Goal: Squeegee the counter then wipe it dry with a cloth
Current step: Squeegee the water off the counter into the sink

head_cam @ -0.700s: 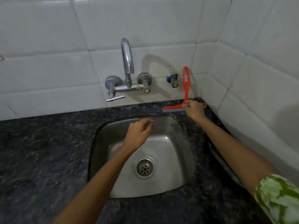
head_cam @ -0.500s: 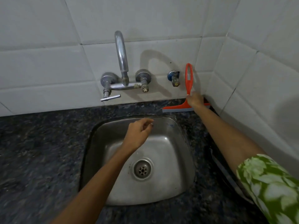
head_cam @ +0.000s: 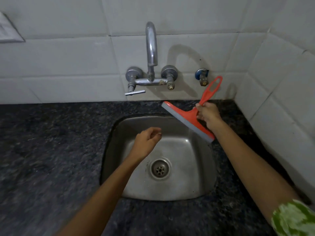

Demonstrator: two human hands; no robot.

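Head view: the right hand [head_cam: 207, 114] is closed around the lower handle of a red squeegee [head_cam: 190, 116], just right of frame centre. This grip encloses the handle where it meets the blade head; the looped end of the handle points toward the upper right, in front of the white tiled wall [head_cam: 68, 57]. The grey rubber blade [head_cam: 185, 122] runs diagonally from the back edge of the table down to the right rim of the sink, and the whole squeegee appears lifted clear of the surface, over the sink's upper right corner. The left hand [head_cam: 146, 143] hovers above the stainless steel sink [head_cam: 196, 167] at frame centre, with fingers loosely curled and nothing held in its grip. A round drain [head_cam: 160, 169] sits in the sink floor below that hand. The dark speckled table [head_cam: 42, 159] surrounds the sink on all sides. A chrome wall-mounted tap [head_cam: 150, 48] with two valves is fixed to the tiles above the sink, and a smaller angle valve [head_cam: 202, 77] with a blue collar sits to its right, just beside the squeegee handle tip. A green patterned sleeve [head_cam: 293, 220] shows at the lower right corner.
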